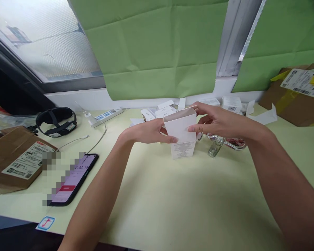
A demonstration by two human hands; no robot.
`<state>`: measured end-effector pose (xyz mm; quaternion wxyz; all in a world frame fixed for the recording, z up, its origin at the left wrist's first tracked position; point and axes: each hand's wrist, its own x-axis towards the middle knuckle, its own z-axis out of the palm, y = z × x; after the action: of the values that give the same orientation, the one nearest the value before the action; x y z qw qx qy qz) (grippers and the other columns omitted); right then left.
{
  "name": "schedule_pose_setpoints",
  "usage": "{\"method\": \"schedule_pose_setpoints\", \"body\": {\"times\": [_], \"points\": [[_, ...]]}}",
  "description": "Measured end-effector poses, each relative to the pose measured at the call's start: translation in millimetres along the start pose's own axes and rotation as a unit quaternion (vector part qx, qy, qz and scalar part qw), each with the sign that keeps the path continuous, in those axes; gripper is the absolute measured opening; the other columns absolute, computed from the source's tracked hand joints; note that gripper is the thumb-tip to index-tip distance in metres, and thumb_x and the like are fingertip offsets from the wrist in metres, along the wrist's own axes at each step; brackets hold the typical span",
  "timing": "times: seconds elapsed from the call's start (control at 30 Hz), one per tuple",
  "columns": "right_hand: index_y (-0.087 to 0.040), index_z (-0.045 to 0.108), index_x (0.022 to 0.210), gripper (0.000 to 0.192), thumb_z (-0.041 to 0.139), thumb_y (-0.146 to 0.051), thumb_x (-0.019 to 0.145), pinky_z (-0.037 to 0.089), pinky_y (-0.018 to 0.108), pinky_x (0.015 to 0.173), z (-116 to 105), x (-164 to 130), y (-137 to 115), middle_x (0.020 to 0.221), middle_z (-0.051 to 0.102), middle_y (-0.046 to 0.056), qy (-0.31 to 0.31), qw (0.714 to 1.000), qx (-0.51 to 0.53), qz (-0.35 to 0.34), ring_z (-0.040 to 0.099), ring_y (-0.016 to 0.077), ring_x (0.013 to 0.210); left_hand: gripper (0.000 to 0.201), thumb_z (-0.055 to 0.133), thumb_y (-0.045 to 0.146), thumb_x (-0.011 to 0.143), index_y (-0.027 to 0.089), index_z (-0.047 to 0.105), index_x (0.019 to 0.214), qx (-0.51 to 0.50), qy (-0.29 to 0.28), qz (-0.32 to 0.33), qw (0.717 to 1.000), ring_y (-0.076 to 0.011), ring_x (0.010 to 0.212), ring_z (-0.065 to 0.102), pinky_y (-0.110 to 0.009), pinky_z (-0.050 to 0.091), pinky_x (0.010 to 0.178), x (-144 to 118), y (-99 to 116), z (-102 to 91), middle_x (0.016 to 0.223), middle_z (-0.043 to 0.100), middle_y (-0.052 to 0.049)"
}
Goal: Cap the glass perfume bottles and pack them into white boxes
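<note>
Both hands grip a small white cardboard carton (181,134) from either side: the left hand (149,131) pinches its left wall between thumb and fingers, while the right hand (219,122) holds the right wall with the thumb on the front face and the fingers curled over the top rim. The carton stands upright on the pale yellow surface (178,202), near its middle, with its long axis vertical and its open mouth facing up. A block of tiny grey print covers the lower front face, too small to read.

A black smartphone (74,179) lying left of the arms shows a timer reading about 0:02:19 above a red button. A brown paper parcel (14,158) at the far left carries a white barcode label. Just right of the carton lies a small clear glass bottle (216,147). More small white boxes (164,109) are scattered behind.
</note>
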<state>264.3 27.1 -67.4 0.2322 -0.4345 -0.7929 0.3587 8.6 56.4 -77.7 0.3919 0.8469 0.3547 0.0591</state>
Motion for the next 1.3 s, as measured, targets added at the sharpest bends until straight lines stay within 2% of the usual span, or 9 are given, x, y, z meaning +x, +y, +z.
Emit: {"method": "schedule_pose_setpoints", "body": {"times": [0.17,0.33,0.53,0.73,0.87,1.0,1.07,1.17,1.3], "points": [[-0.031,0.055,0.116,0.036,0.065,-0.038,0.082,0.047,0.033,0.061,0,1,4,0.111,0.067,0.003,-0.029,0.999,-0.018,-0.001,0.065,0.0221,0.083,0.051,0.062,0.046,0.087,0.028,0.053,0.135,0.017,-0.007,0.003,1.000,-0.0225,0.109,0.064,-0.033,0.051,0.086,0,0,0.2,0.127,0.066,-0.004],[-0.027,0.057,0.098,0.028,0.068,-0.045,0.080,0.040,0.029,0.054,-3,-1,4,0.089,0.065,0.002,-0.039,0.996,-0.081,0.020,0.058,0.0185,0.071,0.062,0.061,0.053,0.087,0.032,0.043,0.143,0.007,-0.020,0.010,1.000,-0.0231,0.118,0.060,-0.032,0.048,0.090,1,4,0.8,0.139,0.057,-0.004],[-0.032,0.062,0.110,0.034,0.069,-0.049,0.080,0.033,0.025,0.042,-13,-6,3,0.079,0.060,-0.001,-0.070,0.994,-0.068,0.049,0.048,0.0114,0.052,0.060,0.057,0.060,0.088,0.031,0.047,0.139,0.001,-0.024,0.028,0.999,-0.0250,0.124,0.055,-0.033,0.047,0.091,3,5,2.4,0.140,0.055,-0.005],[-0.032,0.069,0.102,0.032,0.060,-0.058,0.086,0.028,0.025,0.039,-15,-8,-2,0.072,0.056,-0.002,-0.023,0.994,-0.083,0.063,0.043,0.0090,0.045,0.062,0.054,0.063,0.089,0.028,0.045,0.140,0.005,-0.010,0.023,1.000,-0.0256,0.114,0.060,-0.033,0.049,0.084,2,1,2.8,0.130,0.062,-0.008],[-0.030,0.071,0.100,0.036,0.061,-0.061,0.084,0.029,0.027,0.042,-12,-7,-2,0.082,0.059,0.000,-0.018,0.995,-0.085,0.058,0.043,0.0085,0.049,0.063,0.048,0.062,0.093,0.029,0.040,0.147,-0.017,-0.022,0.023,0.999,-0.0238,0.106,0.063,-0.031,0.048,0.081,1,1,2.5,0.122,0.065,-0.009],[-0.029,0.073,0.092,0.038,0.063,-0.064,0.080,0.037,0.029,0.053,-10,-3,3,0.102,0.060,0.003,-0.023,0.990,-0.131,0.040,0.052,0.0128,0.064,0.061,0.047,0.062,0.094,0.035,0.037,0.148,-0.036,-0.019,-0.008,0.999,-0.0217,0.105,0.063,-0.032,0.048,0.085,0,4,3.0,0.133,0.059,-0.008],[-0.032,0.073,0.096,0.039,0.062,-0.065,0.080,0.040,0.030,0.059,-9,-1,6,0.106,0.060,0.004,-0.026,0.987,-0.154,0.029,0.055,0.0162,0.072,0.060,0.048,0.063,0.093,0.036,0.040,0.146,-0.030,-0.016,-0.014,0.999,-0.0222,0.109,0.061,-0.032,0.048,0.085,1,7,3.7,0.139,0.055,-0.007],[-0.036,0.071,0.106,0.041,0.061,-0.066,0.081,0.042,0.031,0.064,-5,2,7,0.107,0.057,0.004,-0.024,0.985,-0.170,0.017,0.055,0.0183,0.077,0.055,0.050,0.061,0.093,0.036,0.044,0.143,-0.009,-0.008,0.002,1.000,-0.0220,0.113,0.057,-0.031,0.048,0.086,1,9,4.7,0.141,0.053,-0.005],[-0.036,0.071,0.106,0.042,0.059,-0.067,0.082,0.040,0.032,0.066,-1,5,6,0.099,0.051,0.003,-0.024,0.983,-0.182,0.008,0.052,0.0179,0.076,0.051,0.052,0.055,0.094,0.036,0.044,0.141,0.016,-0.006,0.015,1.000,-0.0194,0.106,0.059,-0.031,0.046,0.084,2,7,5.4,0.132,0.058,-0.003]]}}
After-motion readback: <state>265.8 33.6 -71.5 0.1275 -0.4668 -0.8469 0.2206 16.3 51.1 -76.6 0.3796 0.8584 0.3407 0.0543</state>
